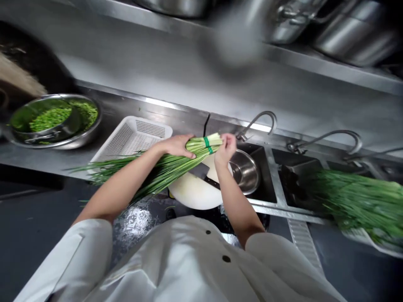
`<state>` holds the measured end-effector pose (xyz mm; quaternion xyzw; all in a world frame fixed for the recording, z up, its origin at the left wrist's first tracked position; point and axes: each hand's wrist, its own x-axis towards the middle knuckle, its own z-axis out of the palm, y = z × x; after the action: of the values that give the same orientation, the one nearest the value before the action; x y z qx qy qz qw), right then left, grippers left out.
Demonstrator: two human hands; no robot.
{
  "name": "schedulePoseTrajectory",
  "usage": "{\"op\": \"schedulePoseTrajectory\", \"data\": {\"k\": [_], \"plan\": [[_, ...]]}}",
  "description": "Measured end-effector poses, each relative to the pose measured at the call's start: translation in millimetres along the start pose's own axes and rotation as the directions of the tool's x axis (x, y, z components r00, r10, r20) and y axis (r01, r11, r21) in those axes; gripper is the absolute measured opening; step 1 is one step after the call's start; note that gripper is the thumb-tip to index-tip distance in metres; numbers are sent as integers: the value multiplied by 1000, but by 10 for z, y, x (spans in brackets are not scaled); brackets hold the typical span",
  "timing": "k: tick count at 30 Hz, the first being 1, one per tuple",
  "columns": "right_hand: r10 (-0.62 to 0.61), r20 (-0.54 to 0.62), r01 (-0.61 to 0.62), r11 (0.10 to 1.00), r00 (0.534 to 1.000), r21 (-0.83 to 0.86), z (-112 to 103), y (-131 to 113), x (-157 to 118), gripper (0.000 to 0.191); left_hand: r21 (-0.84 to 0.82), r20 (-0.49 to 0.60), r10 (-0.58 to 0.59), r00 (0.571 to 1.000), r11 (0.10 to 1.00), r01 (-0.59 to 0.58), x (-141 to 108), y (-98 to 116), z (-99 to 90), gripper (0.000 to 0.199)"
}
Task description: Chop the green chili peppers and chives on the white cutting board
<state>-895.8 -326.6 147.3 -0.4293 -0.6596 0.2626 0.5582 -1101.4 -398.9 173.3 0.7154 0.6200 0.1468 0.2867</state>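
Note:
A long bunch of chives (160,171) lies across my left hand, its green leaves trailing to the left. Two green bands circle it near the pale cut ends. My left hand (178,146) is wrapped round the bunch behind the bands. At the pale ends, my right hand (225,147) is closed with its fingertips against the stems; whether it also pinches something small is hidden. Below the bunch is a round white cutting board (197,191). On the board lies a knife (212,183), largely covered by the chives and my right arm.
Left of the board stands a white perforated basket (134,136). Farther left, a steel bowl (91,130) holds chopped greens and a smaller pot. A steel basin (248,172) sits in the sink under a curved faucet (272,119). More chives (362,197) are heaped at right.

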Motion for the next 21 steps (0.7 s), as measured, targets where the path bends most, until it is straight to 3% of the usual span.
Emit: {"op": "schedulePoseTrajectory", "data": {"k": [1,3,5,6,8,11,15,18,21], "plan": [[111,183,-60,963,977,-264,-193,342,-150,16,99,64,-76,995,993,69,189,25,308,99],[226,253,-102,900,941,-424,-597,871,-505,11,252,107,-205,973,952,173,413,93,970,89],[320,315,-105,831,893,-546,-923,1167,-847,12,385,30,-213,977,904,185,445,130,1550,104],[370,375,-74,789,850,-610,-1029,1241,-981,16,429,-41,-192,981,883,191,417,125,1773,109],[464,545,110,683,698,-722,-1123,1295,-1138,31,480,-155,-140,978,854,198,341,78,2064,106],[494,752,438,614,436,-657,-1096,1301,-1086,45,487,-252,-102,962,846,217,282,-2,2200,96],[351,909,643,648,224,-408,-1237,1436,-687,38,471,-253,-111,961,854,223,268,-20,2169,85],[370,913,672,634,169,-381,-1523,1631,-339,33,463,-221,-119,968,861,211,230,8,2148,83],[356,921,695,622,159,-360,-1635,1734,-167,34,465,-206,-150,967,855,231,208,49,2142,88]]}}
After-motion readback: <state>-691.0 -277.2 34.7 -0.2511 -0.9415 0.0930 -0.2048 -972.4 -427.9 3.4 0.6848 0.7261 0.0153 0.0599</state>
